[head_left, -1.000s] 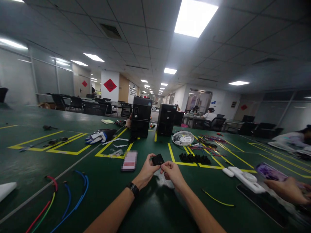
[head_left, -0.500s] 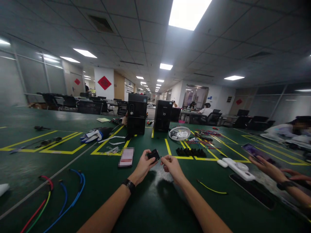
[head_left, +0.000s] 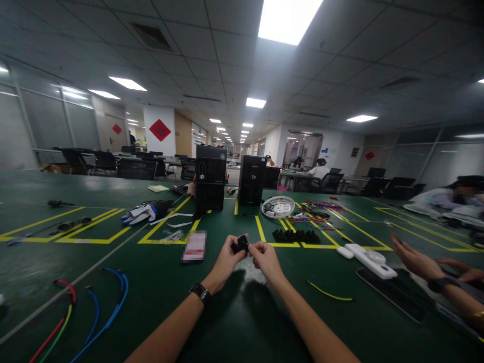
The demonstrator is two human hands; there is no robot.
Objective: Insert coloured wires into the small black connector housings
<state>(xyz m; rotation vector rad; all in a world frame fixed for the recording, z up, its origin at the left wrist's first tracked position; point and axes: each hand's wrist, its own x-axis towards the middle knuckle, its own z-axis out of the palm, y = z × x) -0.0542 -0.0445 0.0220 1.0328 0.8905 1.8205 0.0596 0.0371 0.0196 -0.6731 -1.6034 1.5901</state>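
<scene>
Above the green bench [head_left: 162,287], at twelve o'clock, the left hand [head_left: 226,258] pinches a black block [head_left: 242,243] between thumb and fingers; at the block's four o'clock, the right hand [head_left: 266,259] has thumb and forefinger pressed together, anything between them too small to tell; an uneven push from there could twist the block free, dropping it; its exposed end faces roughly three o'clock; it looks squat, its long axis unclear.
</scene>
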